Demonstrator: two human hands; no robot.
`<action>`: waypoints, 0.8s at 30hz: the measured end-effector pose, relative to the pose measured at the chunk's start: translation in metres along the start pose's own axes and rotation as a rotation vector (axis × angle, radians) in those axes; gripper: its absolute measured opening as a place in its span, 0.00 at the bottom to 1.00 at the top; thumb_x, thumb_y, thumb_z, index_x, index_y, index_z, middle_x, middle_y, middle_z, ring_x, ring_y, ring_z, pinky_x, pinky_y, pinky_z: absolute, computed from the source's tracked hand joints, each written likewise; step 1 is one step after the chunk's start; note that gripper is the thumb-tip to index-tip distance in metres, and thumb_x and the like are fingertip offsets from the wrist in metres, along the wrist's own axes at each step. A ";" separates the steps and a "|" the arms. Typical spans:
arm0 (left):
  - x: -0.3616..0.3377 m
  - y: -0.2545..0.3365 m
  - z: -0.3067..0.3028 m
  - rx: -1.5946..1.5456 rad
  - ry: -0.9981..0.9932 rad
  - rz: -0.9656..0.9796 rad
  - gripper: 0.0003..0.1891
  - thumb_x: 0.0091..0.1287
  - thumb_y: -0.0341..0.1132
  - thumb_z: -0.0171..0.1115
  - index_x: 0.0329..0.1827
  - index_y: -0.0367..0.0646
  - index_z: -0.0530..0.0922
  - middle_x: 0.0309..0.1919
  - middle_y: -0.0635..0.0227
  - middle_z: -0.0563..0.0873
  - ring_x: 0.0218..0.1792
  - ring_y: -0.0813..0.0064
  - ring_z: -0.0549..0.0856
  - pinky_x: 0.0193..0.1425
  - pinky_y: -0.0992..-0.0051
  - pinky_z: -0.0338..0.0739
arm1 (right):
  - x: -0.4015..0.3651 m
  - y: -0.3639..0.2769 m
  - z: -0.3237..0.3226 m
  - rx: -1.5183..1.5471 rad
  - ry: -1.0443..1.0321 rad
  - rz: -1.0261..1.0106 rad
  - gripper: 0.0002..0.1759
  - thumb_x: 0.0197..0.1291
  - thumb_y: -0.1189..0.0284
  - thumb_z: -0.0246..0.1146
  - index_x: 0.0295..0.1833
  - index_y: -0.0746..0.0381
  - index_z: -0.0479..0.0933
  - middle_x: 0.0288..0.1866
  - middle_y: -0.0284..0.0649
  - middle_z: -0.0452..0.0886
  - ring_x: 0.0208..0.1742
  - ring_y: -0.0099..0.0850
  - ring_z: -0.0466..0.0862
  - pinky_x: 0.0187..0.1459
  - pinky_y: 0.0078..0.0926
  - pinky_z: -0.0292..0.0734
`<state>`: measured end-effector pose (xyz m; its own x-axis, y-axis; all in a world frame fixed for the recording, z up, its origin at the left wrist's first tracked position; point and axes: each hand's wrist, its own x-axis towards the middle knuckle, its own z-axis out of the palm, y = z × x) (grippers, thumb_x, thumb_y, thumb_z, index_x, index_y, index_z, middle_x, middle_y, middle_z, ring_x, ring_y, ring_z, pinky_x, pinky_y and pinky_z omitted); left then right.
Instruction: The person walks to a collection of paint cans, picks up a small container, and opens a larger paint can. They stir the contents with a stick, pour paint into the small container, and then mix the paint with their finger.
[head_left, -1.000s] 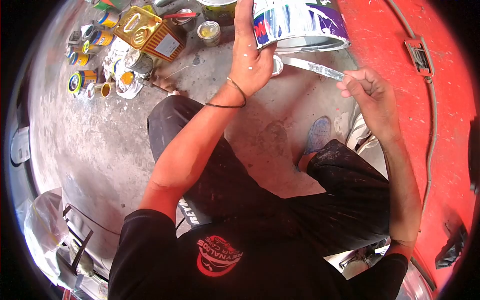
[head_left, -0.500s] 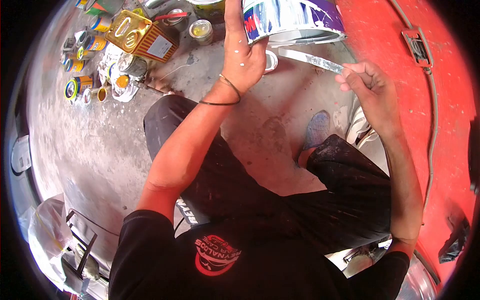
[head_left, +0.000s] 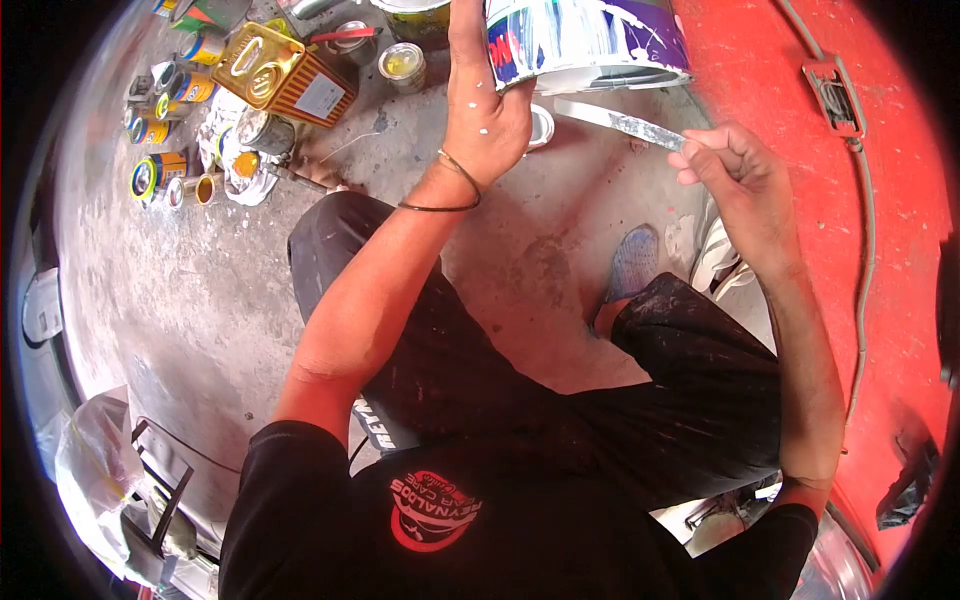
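At the far left, down low, a clear bag [head_left: 85, 455] lies by the grey floor [head_left: 200, 290]. Higher up, a bunch of small cans [head_left: 150, 135] sit close together on the floor, and some of them are open. Just beside them is a white rag [head_left: 222, 125] with paint on it. Next to that a yellow tin [head_left: 290, 68] lies tilted. A little open can [head_left: 403, 62] with yellow paint inside stands near the tin. Then comes the left hand [head_left: 487, 110]. It has white paint dots on it and a thin band [head_left: 440, 195] around the wrist. Its fingers are closed around the side of the big can [head_left: 590, 40]. It holds that can up off the floor, at the top middle of the view. The big can is tipped, with its open end facing down. Just under its rim a small round tin [head_left: 541, 125] sits on the floor. A flat stick [head_left: 620, 122] with whitish paint on it runs from under the big can's rim out to the right. The right hand [head_left: 738, 175] pinches the far end of the stick tight between thumb and fingers. Below that hand a blue shoe [head_left: 635, 262] rests on the floor. On the far right is a red wall [head_left: 900, 250] with a grey wire [head_left: 866, 230] running down it.
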<state>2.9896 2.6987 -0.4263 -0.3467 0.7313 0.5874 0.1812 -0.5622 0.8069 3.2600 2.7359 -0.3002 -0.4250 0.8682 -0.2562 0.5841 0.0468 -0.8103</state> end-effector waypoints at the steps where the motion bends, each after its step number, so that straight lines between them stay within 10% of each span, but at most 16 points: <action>1: 0.000 0.000 0.000 0.001 -0.001 0.000 0.49 0.69 0.08 0.45 0.96 0.36 0.43 0.87 0.49 0.63 0.86 0.59 0.66 0.89 0.63 0.61 | 0.000 -0.001 0.000 0.001 0.000 -0.003 0.12 0.83 0.71 0.67 0.59 0.71 0.85 0.49 0.46 0.96 0.47 0.23 0.91 0.54 0.24 0.85; 24: -0.002 -0.001 -0.003 0.046 0.034 -0.050 0.48 0.73 0.10 0.48 0.96 0.38 0.43 0.86 0.49 0.65 0.85 0.59 0.68 0.89 0.63 0.61 | -0.001 -0.002 0.010 0.056 0.000 -0.011 0.11 0.82 0.73 0.67 0.59 0.70 0.85 0.49 0.48 0.96 0.47 0.24 0.92 0.55 0.25 0.86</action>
<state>2.9873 2.6964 -0.4284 -0.3869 0.7444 0.5443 0.2050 -0.5061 0.8378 3.2522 2.7303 -0.3037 -0.4313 0.8678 -0.2468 0.5398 0.0290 -0.8413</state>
